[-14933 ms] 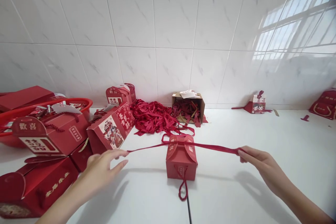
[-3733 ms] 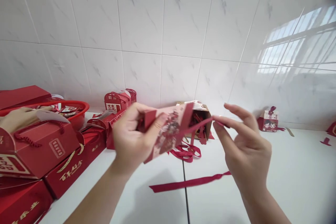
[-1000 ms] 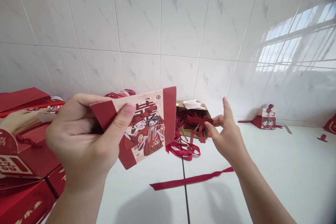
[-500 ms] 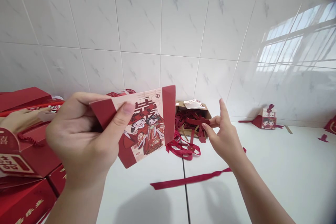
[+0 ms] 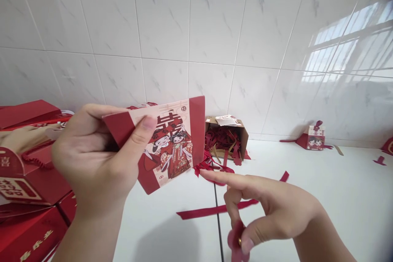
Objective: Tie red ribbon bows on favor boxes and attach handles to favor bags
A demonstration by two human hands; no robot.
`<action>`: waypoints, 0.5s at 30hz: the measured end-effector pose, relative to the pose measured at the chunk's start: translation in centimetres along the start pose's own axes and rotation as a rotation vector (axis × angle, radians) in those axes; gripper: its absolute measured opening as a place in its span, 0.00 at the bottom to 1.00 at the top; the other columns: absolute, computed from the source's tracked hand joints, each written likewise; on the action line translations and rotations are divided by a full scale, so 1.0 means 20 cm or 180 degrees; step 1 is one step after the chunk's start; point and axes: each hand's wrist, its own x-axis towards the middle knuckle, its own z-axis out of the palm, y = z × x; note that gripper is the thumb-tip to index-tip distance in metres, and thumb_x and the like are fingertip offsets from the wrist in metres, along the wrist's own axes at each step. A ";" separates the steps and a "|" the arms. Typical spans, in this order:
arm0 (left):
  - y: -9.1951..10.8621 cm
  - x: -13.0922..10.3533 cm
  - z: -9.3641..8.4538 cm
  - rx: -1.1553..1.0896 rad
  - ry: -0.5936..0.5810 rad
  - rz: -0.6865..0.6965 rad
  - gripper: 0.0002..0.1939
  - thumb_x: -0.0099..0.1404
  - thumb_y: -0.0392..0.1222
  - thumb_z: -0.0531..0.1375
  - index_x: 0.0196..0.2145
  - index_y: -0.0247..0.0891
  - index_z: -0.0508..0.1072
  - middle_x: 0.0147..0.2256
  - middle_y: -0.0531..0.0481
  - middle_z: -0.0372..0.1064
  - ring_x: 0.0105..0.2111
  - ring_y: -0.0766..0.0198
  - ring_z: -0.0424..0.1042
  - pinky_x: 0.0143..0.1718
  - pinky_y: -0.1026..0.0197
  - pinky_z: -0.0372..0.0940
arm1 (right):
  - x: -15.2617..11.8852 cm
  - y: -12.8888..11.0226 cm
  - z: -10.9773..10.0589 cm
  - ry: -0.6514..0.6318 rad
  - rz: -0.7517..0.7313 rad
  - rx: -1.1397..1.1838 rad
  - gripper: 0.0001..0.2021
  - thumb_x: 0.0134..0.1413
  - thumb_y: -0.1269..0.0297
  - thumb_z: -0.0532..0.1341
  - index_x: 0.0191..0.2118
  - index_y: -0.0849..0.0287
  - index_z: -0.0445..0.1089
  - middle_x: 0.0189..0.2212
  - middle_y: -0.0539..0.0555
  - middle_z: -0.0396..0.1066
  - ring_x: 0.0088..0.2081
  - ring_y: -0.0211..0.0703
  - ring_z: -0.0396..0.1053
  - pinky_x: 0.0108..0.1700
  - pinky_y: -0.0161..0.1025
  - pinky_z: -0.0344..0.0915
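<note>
My left hand (image 5: 92, 159) grips a red and pink paper candy box (image 5: 168, 143), thumb across its front, which shows two cartoon figures in wedding dress. The box is tilted. My right hand (image 5: 273, 204) pinches a dark red strap-like piece (image 5: 236, 239) with a small gold stud between thumb and bent finger, while its index finger stretches toward the lower right corner of the box. Behind that hand, a red ribbon (image 5: 202, 213) lies on the white tabletop (image 5: 159, 225). Past the box stands a cardboard carton (image 5: 244, 139) filled with similar red pieces.
Red gift boxes (image 5: 30, 225) are stacked at the left. Loose red ribbons (image 5: 215, 168) spill in front of the carton. A small finished-looking candy box (image 5: 315, 137) stands at the right by the tiled wall (image 5: 211, 28). A dark seam runs across the tabletop.
My right hand has moved from the carton down toward me, bringing a red strap-like piece with it. My left hand still holds the candy box in nearly the same place.
</note>
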 end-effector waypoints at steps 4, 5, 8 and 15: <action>-0.01 0.00 0.00 0.0049 0.0054 0.0050 0.10 0.44 0.29 0.67 0.24 0.36 0.71 0.21 0.57 0.69 0.21 0.71 0.68 0.20 0.68 0.61 | 0.00 -0.01 0.01 0.0106 0.0104 -0.0133 0.37 0.55 0.63 0.62 0.67 0.52 0.46 0.31 0.51 0.71 0.36 0.40 0.75 0.40 0.38 0.71; -0.01 0.00 0.00 0.0026 0.0069 0.0035 0.10 0.43 0.29 0.67 0.24 0.36 0.71 0.21 0.57 0.69 0.21 0.70 0.68 0.20 0.68 0.61 | 0.00 -0.01 0.00 0.0107 0.0123 -0.0156 0.37 0.55 0.63 0.62 0.67 0.51 0.46 0.31 0.51 0.71 0.36 0.40 0.75 0.40 0.38 0.70; -0.01 0.00 0.00 0.0009 0.0041 0.0023 0.10 0.44 0.30 0.67 0.25 0.36 0.71 0.21 0.57 0.69 0.21 0.70 0.68 0.20 0.67 0.61 | 0.01 0.00 0.00 0.0084 0.0151 -0.0196 0.37 0.55 0.64 0.62 0.67 0.51 0.45 0.30 0.50 0.69 0.38 0.41 0.74 0.45 0.41 0.69; -0.01 -0.01 0.00 0.0185 0.0003 0.0058 0.10 0.46 0.31 0.67 0.26 0.37 0.70 0.21 0.59 0.67 0.20 0.72 0.65 0.20 0.68 0.59 | 0.03 0.03 -0.01 -0.0080 0.0054 -0.0160 0.43 0.52 0.71 0.65 0.68 0.52 0.41 0.29 0.48 0.67 0.37 0.39 0.73 0.50 0.43 0.64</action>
